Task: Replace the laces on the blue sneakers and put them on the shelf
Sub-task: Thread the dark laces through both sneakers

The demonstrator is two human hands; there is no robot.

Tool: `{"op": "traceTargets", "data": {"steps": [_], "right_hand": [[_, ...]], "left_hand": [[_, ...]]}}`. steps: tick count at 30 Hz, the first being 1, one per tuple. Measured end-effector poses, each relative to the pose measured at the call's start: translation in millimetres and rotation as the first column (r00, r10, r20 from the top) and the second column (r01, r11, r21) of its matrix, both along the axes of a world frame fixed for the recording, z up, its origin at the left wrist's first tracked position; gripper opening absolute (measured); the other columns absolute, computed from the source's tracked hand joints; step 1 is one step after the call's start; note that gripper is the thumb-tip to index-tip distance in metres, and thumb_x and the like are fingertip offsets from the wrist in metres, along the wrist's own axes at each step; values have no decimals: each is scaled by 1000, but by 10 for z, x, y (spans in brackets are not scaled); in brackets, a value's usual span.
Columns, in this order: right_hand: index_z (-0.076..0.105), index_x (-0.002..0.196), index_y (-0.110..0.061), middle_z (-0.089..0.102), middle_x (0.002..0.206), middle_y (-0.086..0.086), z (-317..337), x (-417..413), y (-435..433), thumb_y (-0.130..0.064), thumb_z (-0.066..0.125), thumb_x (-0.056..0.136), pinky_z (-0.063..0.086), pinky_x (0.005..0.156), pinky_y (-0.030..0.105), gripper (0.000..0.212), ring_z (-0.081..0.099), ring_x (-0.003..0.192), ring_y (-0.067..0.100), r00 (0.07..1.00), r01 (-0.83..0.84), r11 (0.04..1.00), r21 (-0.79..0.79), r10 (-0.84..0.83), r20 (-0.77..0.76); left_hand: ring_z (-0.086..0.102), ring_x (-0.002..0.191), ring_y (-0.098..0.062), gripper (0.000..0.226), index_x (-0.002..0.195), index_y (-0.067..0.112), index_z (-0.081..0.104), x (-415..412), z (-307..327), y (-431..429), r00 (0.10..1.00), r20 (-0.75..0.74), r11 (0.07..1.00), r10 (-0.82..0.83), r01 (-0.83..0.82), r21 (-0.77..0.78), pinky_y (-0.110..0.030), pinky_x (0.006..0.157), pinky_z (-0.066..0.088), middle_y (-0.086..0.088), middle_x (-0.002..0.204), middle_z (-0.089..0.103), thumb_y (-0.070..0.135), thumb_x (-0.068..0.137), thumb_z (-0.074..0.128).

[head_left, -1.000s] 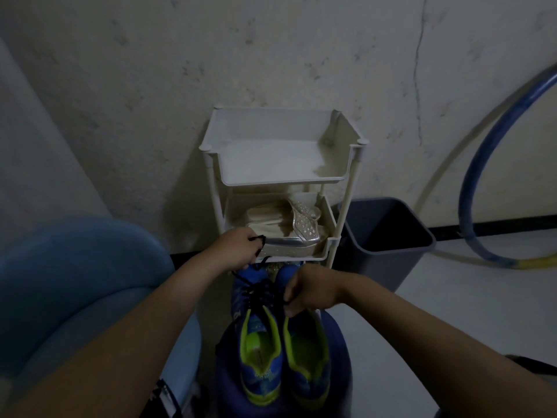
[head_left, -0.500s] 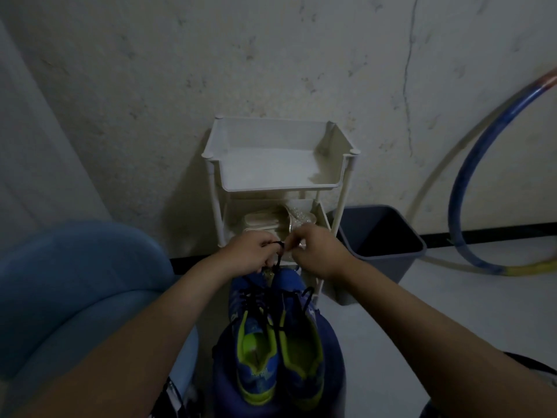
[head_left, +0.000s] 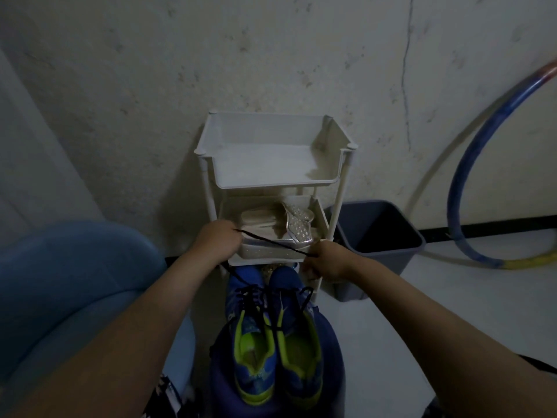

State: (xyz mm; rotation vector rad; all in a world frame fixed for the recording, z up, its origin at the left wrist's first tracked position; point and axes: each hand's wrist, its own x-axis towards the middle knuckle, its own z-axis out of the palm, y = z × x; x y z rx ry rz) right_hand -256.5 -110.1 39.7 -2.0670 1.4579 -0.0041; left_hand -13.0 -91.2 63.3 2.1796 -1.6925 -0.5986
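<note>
Currently relacing: left hand [head_left: 218, 243] and right hand [head_left: 325, 262] pinch the black lace [head_left: 272, 244] taut; next, probably thread it through the blue sneakers [head_left: 272, 342].

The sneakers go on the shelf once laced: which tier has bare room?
The top tray is bare between its raised walls. The middle tier is crowded with pale sandals, and the left hand and right hand stretch a black lace across its front.

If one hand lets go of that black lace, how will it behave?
Probably floppy: the black lace is straight only where the left hand and right hand pull it, and it droops in loose curves over the blue sneakers. Released, it would likely fall limp. It looks thin, so it is likely light and easy to tug.
</note>
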Motion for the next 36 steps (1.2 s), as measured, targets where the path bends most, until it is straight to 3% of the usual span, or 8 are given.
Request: {"op": "traceTargets", "data": {"steps": [4, 8, 13, 17, 21, 26, 30, 36], "right_hand": [[66, 110, -11, 66, 110, 8, -109, -94, -27, -21, 52, 99, 54, 92, 42, 20, 64, 100, 25, 996, 43, 999, -10, -44, -83], [64, 109, -12, 63, 115, 8, -74, 19, 24, -27, 43, 103, 49, 95, 38, 27, 59, 103, 24, 989, -72, 997, 13, 73, -125], [62, 125, -9, 63, 121, 9, 22, 248, 123, -11, 40, 98, 49, 89, 27, 34, 59, 101, 17, 984, -175, 982, 72, 178, -25], [64, 120, -5, 67, 93, 6, 54, 283, 116, -1, 45, 97, 45, 46, 13, 30, 54, 53, 6, 976, -125, 991, 47, 115, 182], [63, 104, -14, 73, 71, 0, 8, 264, 120, -9, 54, 96, 57, 54, 39, 13, 70, 60, 32, 938, -35, 983, 183, -31, 345], [65, 76, -24, 68, 67, -3, -73, 257, 92, -18, 72, 88, 53, 49, 23, 15, 71, 59, 21, 952, 28, 1000, 2, -28, 306], [71, 72, -17, 71, 66, 1, -131, 193, 57, -28, 82, 78, 52, 48, 24, 17, 60, 43, 4, 946, 97, 990, -106, -59, 318], [73, 83, -7, 72, 68, 8, -174, 185, 44, -19, 80, 82, 56, 54, 36, 14, 70, 62, 34, 885, 130, 991, -28, -104, 454]], "left_hand": [[58, 76, -17, 36, 123, 2, 61, 66, -36, 1, 978, 193, 967, 73, -117, 226, -22, 54, 42, -11, 106, 62, 16, 90, 60], [59, 110, -26, 40, 130, 5, 55, -110, -118, 20, 939, 317, 960, -131, 41, 276, -29, 84, 51, -15, 128, 57, 14, 91, 57], [49, 126, -19, 47, 141, 23, 50, -462, -167, 30, 905, -16, 905, -424, 424, -23, -32, 107, 40, -2, 141, 51, 12, 95, 49], [65, 84, -12, 35, 113, 29, 64, -577, -220, 74, 853, -214, 871, -476, 490, 16, -27, 75, 49, 7, 97, 65, 5, 94, 48], [60, 61, -14, 25, 87, 27, 65, -592, -210, 50, 895, -208, 912, -395, 409, 26, -30, 62, 51, 0, 80, 64, 17, 100, 46], [62, 84, -20, 18, 86, 21, 71, -598, -251, -18, 890, -359, 928, -282, 348, 134, -38, 83, 51, -2, 86, 68, 18, 93, 55], [63, 79, -11, 19, 76, 23, 70, -568, -295, -39, 871, -417, 936, -262, 334, 110, -26, 73, 46, 5, 79, 70, 31, 93, 63], [63, 75, -14, 22, 77, 17, 71, -499, -328, -53, 825, -546, 944, -144, 279, 173, -30, 74, 48, -1, 72, 72, 33, 92, 66]]}}
